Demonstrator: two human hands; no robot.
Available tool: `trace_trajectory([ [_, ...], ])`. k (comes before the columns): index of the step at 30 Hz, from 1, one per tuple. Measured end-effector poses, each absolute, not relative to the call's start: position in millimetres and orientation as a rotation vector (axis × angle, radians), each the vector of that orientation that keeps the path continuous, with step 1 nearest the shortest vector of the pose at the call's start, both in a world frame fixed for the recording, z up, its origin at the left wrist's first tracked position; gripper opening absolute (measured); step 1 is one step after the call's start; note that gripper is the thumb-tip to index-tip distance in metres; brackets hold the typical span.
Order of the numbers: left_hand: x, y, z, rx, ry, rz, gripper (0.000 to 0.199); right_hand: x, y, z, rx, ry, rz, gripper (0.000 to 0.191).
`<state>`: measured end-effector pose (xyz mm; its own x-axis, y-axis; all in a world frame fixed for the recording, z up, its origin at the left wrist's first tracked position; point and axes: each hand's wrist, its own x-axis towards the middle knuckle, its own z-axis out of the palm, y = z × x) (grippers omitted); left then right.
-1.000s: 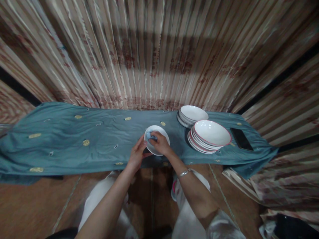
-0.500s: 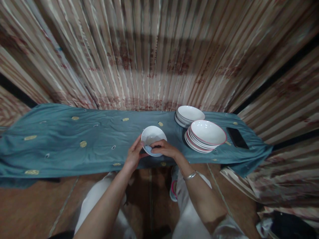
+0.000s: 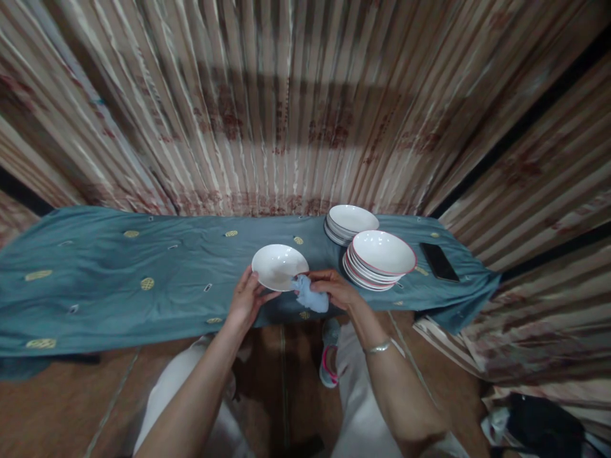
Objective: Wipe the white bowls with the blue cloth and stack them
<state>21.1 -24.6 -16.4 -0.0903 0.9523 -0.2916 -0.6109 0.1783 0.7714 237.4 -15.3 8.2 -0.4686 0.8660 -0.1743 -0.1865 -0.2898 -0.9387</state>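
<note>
A white bowl [image 3: 277, 266] is tilted a little above the near edge of the cloth-covered table. My left hand [image 3: 247, 298] is closed on its left rim, thumb on top and fingers underneath. My right hand [image 3: 335, 287] pinches a crumpled light blue cloth [image 3: 311, 296] at the bowl's lower right rim. Part of the cloth hangs below the fingers. Whether my right fingers also touch the bowl, I cannot tell.
To the right stands a stack of red-rimmed bowls [image 3: 382, 254], with a stack of dark-rimmed plates [image 3: 351, 219] behind it. A black phone [image 3: 439, 261] lies farther right on the teal tablecloth [image 3: 109, 273]. A pleated curtain [image 3: 267, 114] hangs behind the table.
My right hand has drawn the blue cloth out of the bowl's inside to its right rim. The bowl has tipped flatter in my left hand, and the view has shifted slightly.
</note>
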Motion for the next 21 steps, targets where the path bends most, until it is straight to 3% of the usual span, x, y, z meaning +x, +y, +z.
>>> trace_trajectory([
  [4, 24, -26, -9, 0.436, 0.942, 1.405, 0.036, 256, -20, 8, -0.977, -1.272, 1.769, 0.034],
  [10, 34, -30, 7, 0.450, 0.928, 1.402, 0.041, 273, -27, 11, -1.101, -1.487, 1.525, 0.030],
  [21, 54, -34, 25, 0.516, 0.837, 1.401, 0.042, 276, -31, 20, -1.022, -1.605, 1.244, 0.057],
])
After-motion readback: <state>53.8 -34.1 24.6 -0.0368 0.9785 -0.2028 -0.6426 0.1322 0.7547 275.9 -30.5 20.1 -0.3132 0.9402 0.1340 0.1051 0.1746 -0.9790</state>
